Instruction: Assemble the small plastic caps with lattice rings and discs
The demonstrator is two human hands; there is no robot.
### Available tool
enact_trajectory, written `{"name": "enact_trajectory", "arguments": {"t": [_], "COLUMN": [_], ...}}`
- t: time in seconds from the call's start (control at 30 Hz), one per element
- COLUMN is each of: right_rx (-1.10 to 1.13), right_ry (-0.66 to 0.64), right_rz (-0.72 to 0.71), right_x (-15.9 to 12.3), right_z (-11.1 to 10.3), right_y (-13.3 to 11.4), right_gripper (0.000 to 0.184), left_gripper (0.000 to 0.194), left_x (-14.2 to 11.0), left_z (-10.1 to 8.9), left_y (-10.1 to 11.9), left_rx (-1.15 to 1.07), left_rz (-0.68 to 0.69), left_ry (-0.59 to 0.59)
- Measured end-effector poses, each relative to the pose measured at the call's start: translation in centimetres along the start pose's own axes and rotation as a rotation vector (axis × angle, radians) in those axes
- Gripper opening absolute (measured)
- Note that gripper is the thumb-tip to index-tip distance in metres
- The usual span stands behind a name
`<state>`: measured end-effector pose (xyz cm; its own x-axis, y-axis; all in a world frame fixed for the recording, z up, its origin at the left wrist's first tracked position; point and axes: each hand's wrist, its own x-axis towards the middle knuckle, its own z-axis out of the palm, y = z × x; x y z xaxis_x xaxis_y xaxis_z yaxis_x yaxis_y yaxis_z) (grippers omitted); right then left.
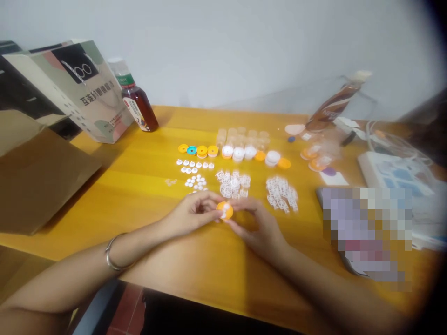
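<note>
- Yellow wooden table (195, 265), white wall behind
- Left hand (195, 211) and right hand (260, 228) pinch orange disc (228, 213) between fingertips
- White pieces (233, 185) just beyond
- Far-right bottle (331, 104) blurred

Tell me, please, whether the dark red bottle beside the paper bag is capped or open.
Capped: a white cap sits on top of the dark red bottle.

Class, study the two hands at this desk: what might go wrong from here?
The orange disc is held only at the fingertips of the left hand and right hand, so it might slip.

The white bits on it could fall off if it tips.

The small white pieces lie loose just beyond the left hand, which could scatter them.
</note>
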<state>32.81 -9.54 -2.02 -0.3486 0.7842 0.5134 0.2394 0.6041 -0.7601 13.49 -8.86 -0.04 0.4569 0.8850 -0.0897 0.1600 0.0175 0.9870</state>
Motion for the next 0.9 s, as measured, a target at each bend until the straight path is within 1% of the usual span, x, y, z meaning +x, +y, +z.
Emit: {"name": "enact_trajectory", "arguments": {"t": [0.1, 0.2, 0.3, 0.37, 0.43, 0.53, 0.63, 0.77, 0.9], "right_rx": [0.180, 0.393, 0.512, 0.527, 0.518, 0.513, 0.521, 0.521, 0.504], "right_ry": [-0.052, -0.085, -0.103, -0.089, -0.068, -0.015, 0.042, 0.105, 0.182], "right_rz": [0.197, 0.429, 0.556, 0.596, 0.632, 0.657, 0.660, 0.652, 0.635], "right_x": [0.2, 0.5, 0.9, 1.1, 1.1, 1.1, 1.0, 0.8, 0.6], "right_z": [0.1, 0.2, 0.2, 0.1, 0.1, 0.1, 0.3, 0.8, 1.5], "right_y": [-0.4, -0.8, -1.0, -1.1, -1.2, -1.3, -1.5, -1.4, -1.1], "right_gripper": [0.030, 0.022, 0.018, 0.020, 0.020, 0.017, 0.014, 0.016, 0.019], "left_gripper": [0.021, 0.022, 0.026, 0.031, 0.033, 0.022, 0.014, 0.012, 0.006], "left_x": [0.0, -0.1, -0.3, -0.4, -0.5, -0.6, -0.5, -0.3, 0.0], "left_z": [0.1, 0.1, 0.3, 0.4, 0.6, 0.6, 0.7, 0.8, 1.1], "left_y": [-0.1, -0.3, -0.3, -0.2, 0.1, 0.5, 0.5, -0.4, -1.1], "left_rx": [0.016, 0.078, 0.154, 0.212, 0.342, 0.632, 0.846, 1.032, 1.106], "left_rz": [0.031, 0.099, 0.168, 0.220, 0.311, 0.503, 0.634, 0.704, 0.716], "left_ry": [0.023, 0.029, 0.017, 0.031, 0.107, 0.208, 0.246, 0.310, 0.344]}}
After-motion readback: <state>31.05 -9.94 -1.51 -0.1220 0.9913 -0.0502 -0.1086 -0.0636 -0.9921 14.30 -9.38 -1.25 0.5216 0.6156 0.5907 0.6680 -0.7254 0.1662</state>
